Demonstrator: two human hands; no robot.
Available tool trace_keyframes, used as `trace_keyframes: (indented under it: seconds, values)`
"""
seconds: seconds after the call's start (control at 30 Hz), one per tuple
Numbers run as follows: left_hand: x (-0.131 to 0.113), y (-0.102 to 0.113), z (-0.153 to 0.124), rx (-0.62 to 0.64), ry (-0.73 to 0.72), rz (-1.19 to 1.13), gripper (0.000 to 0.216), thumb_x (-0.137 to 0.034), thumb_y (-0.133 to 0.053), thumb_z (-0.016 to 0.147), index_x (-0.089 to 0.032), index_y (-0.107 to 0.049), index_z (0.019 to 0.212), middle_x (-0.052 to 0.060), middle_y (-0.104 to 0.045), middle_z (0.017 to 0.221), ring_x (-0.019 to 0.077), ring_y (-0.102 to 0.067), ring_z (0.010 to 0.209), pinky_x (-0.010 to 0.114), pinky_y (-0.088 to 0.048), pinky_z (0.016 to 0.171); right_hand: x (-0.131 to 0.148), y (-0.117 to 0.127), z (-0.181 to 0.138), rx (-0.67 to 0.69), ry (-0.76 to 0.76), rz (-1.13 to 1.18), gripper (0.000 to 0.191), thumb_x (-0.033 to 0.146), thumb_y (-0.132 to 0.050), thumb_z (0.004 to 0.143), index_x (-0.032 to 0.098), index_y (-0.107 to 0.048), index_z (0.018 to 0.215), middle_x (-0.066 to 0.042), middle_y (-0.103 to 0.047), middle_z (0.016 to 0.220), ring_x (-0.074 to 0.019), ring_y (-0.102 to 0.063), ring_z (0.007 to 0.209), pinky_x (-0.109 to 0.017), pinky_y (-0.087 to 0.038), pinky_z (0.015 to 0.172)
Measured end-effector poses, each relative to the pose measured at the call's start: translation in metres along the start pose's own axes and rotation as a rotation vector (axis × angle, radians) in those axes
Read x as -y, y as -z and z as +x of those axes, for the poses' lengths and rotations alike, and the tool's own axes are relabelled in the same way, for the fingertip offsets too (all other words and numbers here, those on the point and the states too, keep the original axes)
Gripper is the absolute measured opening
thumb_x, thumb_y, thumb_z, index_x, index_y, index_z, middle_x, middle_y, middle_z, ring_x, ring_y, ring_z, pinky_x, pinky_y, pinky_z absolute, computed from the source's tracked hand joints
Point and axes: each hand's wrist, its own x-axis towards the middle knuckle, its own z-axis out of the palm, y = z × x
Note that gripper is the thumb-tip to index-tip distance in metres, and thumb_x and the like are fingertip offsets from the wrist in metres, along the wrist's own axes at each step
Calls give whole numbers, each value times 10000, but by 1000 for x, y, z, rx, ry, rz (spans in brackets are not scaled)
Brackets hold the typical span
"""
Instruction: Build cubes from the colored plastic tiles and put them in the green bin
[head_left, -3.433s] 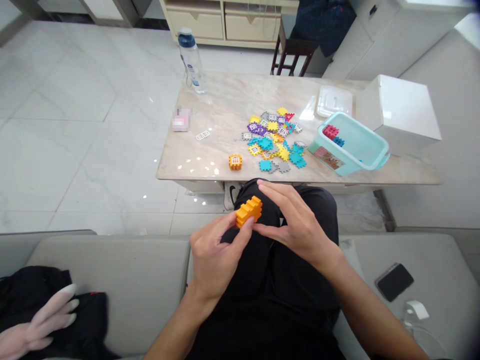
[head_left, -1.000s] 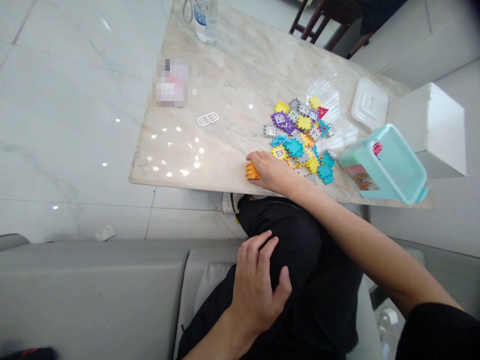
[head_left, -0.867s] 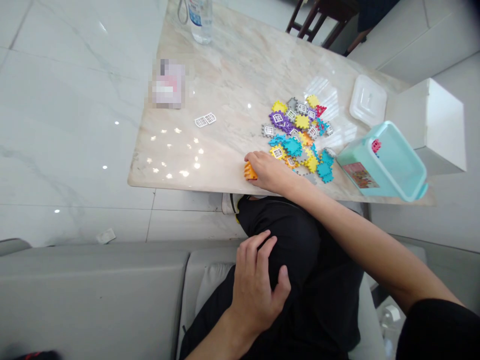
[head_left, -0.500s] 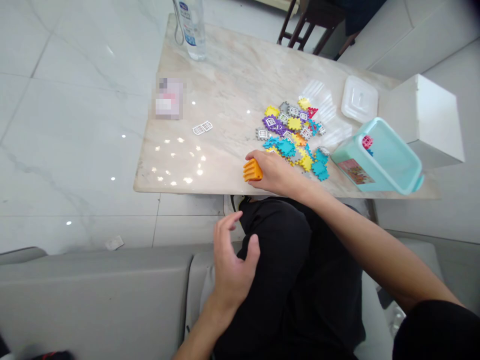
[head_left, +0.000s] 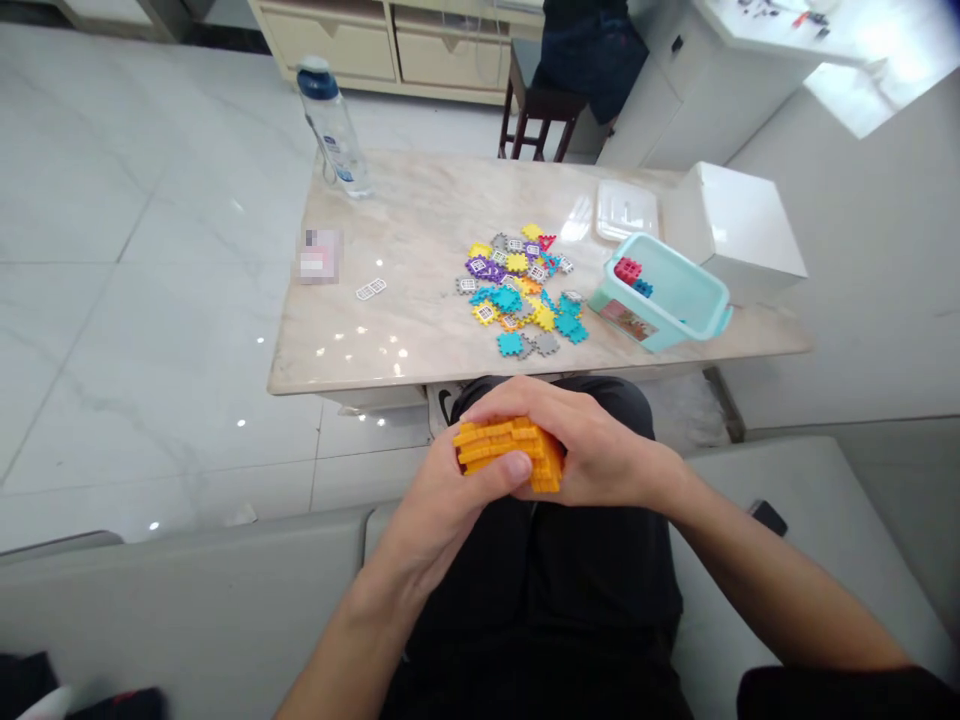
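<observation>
A stack of orange toothed plastic tiles (head_left: 495,438) is held between both hands above my lap. My left hand (head_left: 457,485) wraps its near left side, with the thumb lying across the front. Around the right and far side curl the fingers of my right hand (head_left: 592,440). On the table beyond lies a loose pile of toothed tiles (head_left: 507,298) in turquoise, yellow, purple and grey, some with white window pieces. A light turquoise tub (head_left: 694,290) stands to the right of the pile, with red and blue tiles (head_left: 628,270) inside.
The marble table (head_left: 420,230) carries a water bottle (head_left: 334,130), a blurred pink packet (head_left: 321,258), a white window piece (head_left: 371,289), a clear lid (head_left: 627,210) and a white box (head_left: 746,225). Behind it, a person sits on a dark stool (head_left: 544,95).
My right hand has brought the orange tiles back from the table edge to my lap. My left hand has risen and closed on them. The view has tilted up.
</observation>
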Motion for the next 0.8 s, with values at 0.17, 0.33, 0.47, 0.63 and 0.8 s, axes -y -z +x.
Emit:
trace_keyframes:
  seconds: [0.17, 0.33, 0.47, 0.63, 0.8]
  values:
    - [16, -33, -9, -6, 55, 92, 394, -316, -1024, 733, -160, -805, 1021, 43, -763, 978, 191, -693, 924, 262, -561, 800, 14, 4, -40, -65, 54, 41, 493, 284, -795, 1020, 232, -596, 1468, -142, -759, 1328, -259, -734, 1249, -406, -624, 1079]
    - [22, -56, -18, -48, 71, 218, 339, -306, -999, 778, -169, -814, 1027, 24, -765, 954, 162, -695, 878, 246, -567, 775, 24, 12, -67, -68, 25, 2, 639, 329, -852, 978, 236, -565, 1541, -152, -751, 1420, -285, -731, 1328, -441, -603, 1158]
    - [25, -67, -24, -62, 101, 291, 351, -335, -994, 786, -157, -798, 1017, 24, -751, 936, 159, -685, 854, 252, -567, 749, 27, 15, -79, -112, 32, 5, 608, 339, -839, 990, 248, -596, 1540, -143, -759, 1444, -287, -737, 1353, -451, -598, 1188]
    - [27, -76, -26, -45, 118, 347, 339, -341, -981, 797, -157, -793, 1011, 23, -748, 942, 156, -679, 855, 251, -558, 744, 27, 14, -88, -155, 36, 27, 599, 303, -808, 999, 320, -604, 1562, -78, -768, 1463, -271, -764, 1313, -438, -623, 1173]
    - [30, -78, -26, -49, 149, 344, 337, -341, -992, 773, -156, -806, 985, 25, -743, 931, 155, -671, 847, 248, -551, 741, 23, 13, -93, -167, 76, 56, 559, 298, -795, 1014, 279, -621, 1544, -108, -787, 1417, -271, -769, 1302, -425, -629, 1149]
